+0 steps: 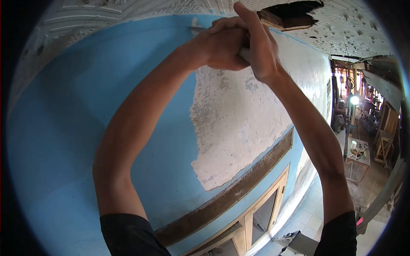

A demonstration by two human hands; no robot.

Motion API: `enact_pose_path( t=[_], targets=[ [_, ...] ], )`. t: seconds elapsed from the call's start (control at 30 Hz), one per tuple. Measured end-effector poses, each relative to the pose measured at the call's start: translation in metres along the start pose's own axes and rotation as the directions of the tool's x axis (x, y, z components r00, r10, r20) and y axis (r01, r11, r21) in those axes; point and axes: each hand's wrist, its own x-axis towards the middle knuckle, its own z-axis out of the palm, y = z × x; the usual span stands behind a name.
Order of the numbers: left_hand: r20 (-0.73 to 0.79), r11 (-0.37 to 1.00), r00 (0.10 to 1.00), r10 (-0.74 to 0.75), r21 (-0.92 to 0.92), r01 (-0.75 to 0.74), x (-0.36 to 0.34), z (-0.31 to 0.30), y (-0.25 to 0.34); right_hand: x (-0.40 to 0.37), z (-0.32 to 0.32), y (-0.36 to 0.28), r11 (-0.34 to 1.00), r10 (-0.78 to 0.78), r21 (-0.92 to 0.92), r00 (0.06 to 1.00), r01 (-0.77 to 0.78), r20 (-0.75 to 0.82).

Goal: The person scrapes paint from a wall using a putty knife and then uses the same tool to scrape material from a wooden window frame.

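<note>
Both arms are raised high against a blue-painted wall [171,128], close to the ceiling. My left hand [226,48] is closed like a fist around a tool with a pale handle [244,53], of which only a short end shows between the hands. Its working end is hidden or too indistinct to name. My right hand [262,49] presses against the left from the side, its fingers folded over it and partly out of sight. Below the hands, a bare whitish patch [235,123] with ragged edges breaks the blue paint.
Overhead, the textured ceiling [85,17] has a jagged dark hole [294,15]. A brown ledge [230,192] runs along the wall above a wooden window frame [247,222]. At the right, a small table [358,151] carries several items in a cluttered room with a bright lamp [354,100].
</note>
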Motion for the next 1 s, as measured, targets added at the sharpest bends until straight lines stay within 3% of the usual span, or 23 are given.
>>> enact_pose_path(
  t=[0.1, 0.2, 0.23, 0.27, 0.33, 0.37, 0.47, 0.6, 0.7, 0.77, 0.83, 0.87, 0.9, 1.0],
  targets=[
    [-0.089, 0.998, 0.995, 0.048, 0.048, -0.044, -0.002, 0.005, -0.006, 0.013, 0.002, 0.007, 0.994, -0.091, 0.068, 0.992, 0.085, 0.093],
    [-0.025, 1.0, 1.0, 0.002, 0.028, -0.001, 0.001, -0.001, 0.0, 0.008, 0.003, -0.008, 0.978, 0.068, 0.195, 0.997, -0.074, 0.04],
    [-0.032, 0.998, 0.999, 0.01, 0.056, -0.008, 0.003, -0.005, -0.003, 0.014, -0.003, 0.002, 0.997, -0.069, 0.043, 0.989, 0.064, 0.13],
    [-0.029, 0.997, 0.999, 0.019, 0.072, -0.017, 0.003, -0.006, -0.004, 0.016, -0.003, 0.002, 0.996, -0.08, 0.041, 0.99, 0.076, 0.113],
    [-0.02, 0.997, 0.999, 0.031, 0.078, -0.029, 0.001, -0.004, 0.0, 0.014, -0.004, -0.001, 0.996, -0.083, 0.03, 0.993, 0.081, 0.088],
    [-0.02, 0.996, 0.999, 0.037, 0.08, -0.035, 0.001, -0.006, 0.003, 0.016, -0.003, -0.003, 0.995, 0.013, 0.096, 0.995, -0.023, 0.096],
    [-0.004, 0.994, 1.0, 0.019, 0.112, -0.019, 0.004, -0.002, -0.005, 0.013, 0.001, 0.002, 0.995, -0.098, 0.012, 0.988, 0.097, 0.12],
    [0.019, 0.998, 1.0, -0.015, 0.063, 0.013, 0.004, -0.006, 0.001, 0.017, -0.002, 0.012, 0.996, -0.053, 0.074, 0.995, 0.047, 0.079],
    [-0.097, 0.989, 0.992, 0.084, 0.131, -0.071, 0.005, -0.001, -0.011, 0.019, -0.002, 0.006, 0.991, -0.045, 0.127, 0.992, 0.03, 0.117],
    [-0.093, 0.997, 0.995, 0.033, -0.065, -0.039, 0.007, 0.005, -0.01, 0.03, -0.008, 0.011, 0.979, -0.03, 0.205, 0.992, 0.004, 0.124],
    [-0.099, 0.994, 0.995, 0.003, -0.112, -0.015, 0.012, -0.001, -0.01, 0.028, -0.007, 0.007, 0.991, -0.102, 0.095, 0.991, 0.094, 0.084],
    [-0.097, 0.997, 0.995, -0.008, -0.079, 0.0, 0.01, -0.002, -0.009, 0.025, -0.005, 0.007, 0.991, -0.133, 0.042, 0.989, 0.13, 0.06],
    [-0.091, 0.999, 0.996, -0.008, -0.045, 0.004, 0.009, -0.001, -0.008, 0.025, -0.003, -0.002, 0.999, -0.048, 0.01, 0.998, 0.048, 0.044],
    [-0.074, 0.995, 0.997, 0.038, 0.095, -0.03, 0.014, 0.002, -0.01, 0.023, -0.012, -0.002, 0.994, -0.108, 0.052, 0.984, 0.101, 0.144]
  ],
)
